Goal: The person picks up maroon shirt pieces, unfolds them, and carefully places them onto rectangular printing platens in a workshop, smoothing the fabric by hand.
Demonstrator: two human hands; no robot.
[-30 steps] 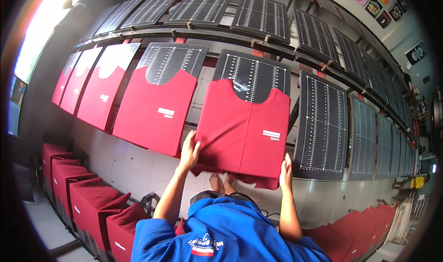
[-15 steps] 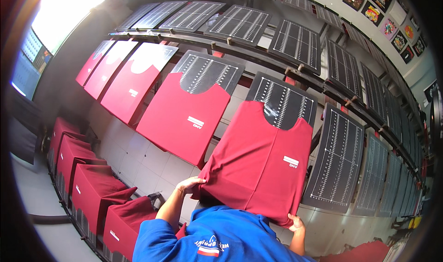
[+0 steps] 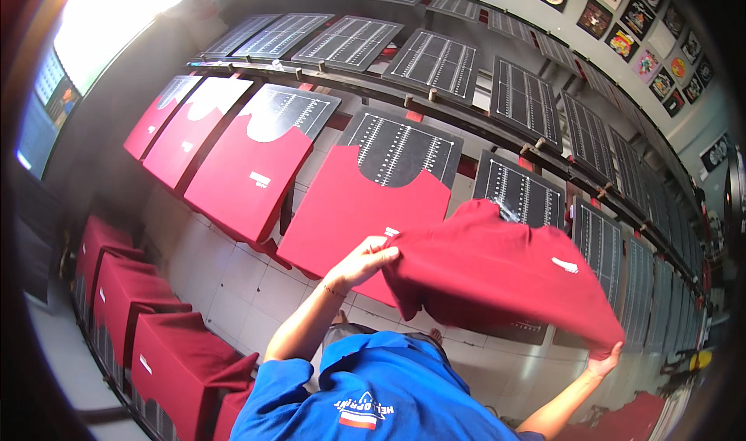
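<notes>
Up came the near end of the red shirt [image 3: 497, 262] since the last look, and both hands had spread wider apart. It hung in bumpy folds above the near part of a dark board [image 3: 519, 186], and that board's far edge peeked out. The left hand [image 3: 361, 262] had its fingers closed on one bottom corner of the cloth. The right hand [image 3: 605, 361] had its fingers closed on the other. Just to the left, a flat shirt [image 3: 350, 222] covered the near edge of the next board [image 3: 416, 147].
</notes>
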